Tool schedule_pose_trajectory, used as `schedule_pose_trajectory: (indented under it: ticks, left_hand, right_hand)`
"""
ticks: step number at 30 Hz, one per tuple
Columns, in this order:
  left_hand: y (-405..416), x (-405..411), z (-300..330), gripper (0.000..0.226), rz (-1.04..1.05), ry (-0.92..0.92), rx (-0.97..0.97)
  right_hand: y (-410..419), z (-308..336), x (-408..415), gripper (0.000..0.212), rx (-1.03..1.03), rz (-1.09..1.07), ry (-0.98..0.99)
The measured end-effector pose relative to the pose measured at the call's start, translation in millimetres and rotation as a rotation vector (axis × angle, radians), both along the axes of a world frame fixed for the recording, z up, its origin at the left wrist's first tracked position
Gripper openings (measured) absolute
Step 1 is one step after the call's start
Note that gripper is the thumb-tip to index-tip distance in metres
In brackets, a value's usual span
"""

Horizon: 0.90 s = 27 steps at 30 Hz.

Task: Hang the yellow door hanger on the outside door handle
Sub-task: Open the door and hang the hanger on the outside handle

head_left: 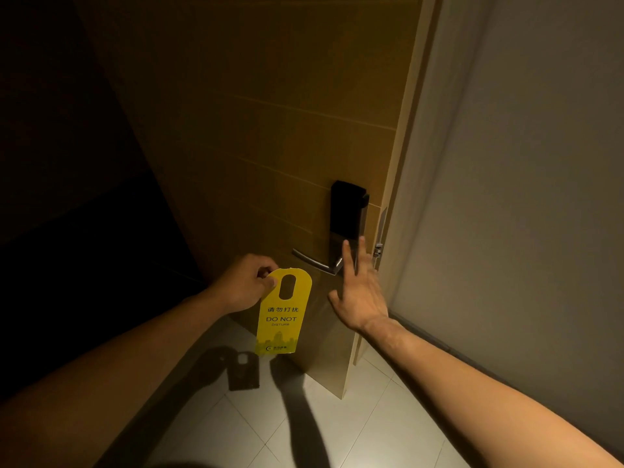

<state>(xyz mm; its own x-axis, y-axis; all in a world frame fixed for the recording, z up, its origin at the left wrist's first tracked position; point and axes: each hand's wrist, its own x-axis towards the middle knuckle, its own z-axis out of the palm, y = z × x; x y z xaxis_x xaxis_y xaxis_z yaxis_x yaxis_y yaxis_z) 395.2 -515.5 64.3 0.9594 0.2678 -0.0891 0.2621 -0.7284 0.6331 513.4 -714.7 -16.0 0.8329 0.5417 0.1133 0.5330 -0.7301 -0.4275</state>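
Observation:
My left hand (pixel 243 284) pinches the top left corner of the yellow door hanger (pixel 280 319), which dangles upright with its oval hole at the top and "DO NOT DISTURB" printed below. The hanger is left of and slightly below the silver lever door handle (pixel 312 261), apart from it. The handle juts left from a dark lock plate (pixel 347 221) on the wooden door (pixel 263 130). My right hand (pixel 359 292) is spread flat, fingers up, against the door by the base of the handle and the lock plate.
The door's free edge with its latch (pixel 377 250) is just right of my right hand, next to a grey wall (pixel 506 197). White floor tiles (pixel 371 427) lie below, carrying shadows of arms and hanger. The left side is dark.

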Motion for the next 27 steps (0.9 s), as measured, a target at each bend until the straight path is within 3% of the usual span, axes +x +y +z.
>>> schedule_pose_trajectory:
  ticks: [6, 20, 23, 27]
  left_hand:
    - [14, -26, 1, 0.012, 0.010, -0.007, 0.018]
    - [51, -32, 0, 0.012, -0.014, 0.001, 0.021]
    - [58, -16, -5, 0.011, -0.029, 0.029, 0.030]
    - [65, 9, -17, 0.012, -0.058, 0.089, 0.052]
  right_hand:
    - [21, 11, -27, 0.104, 0.013, 0.111, -0.005]
    - [85, 3, -36, 0.106, 0.127, 0.292, 0.225]
    - [94, -2, -18, 0.091, 0.195, 0.326, 0.195]
    - [97, -12, -1, 0.047, 0.230, 0.304, 0.169]
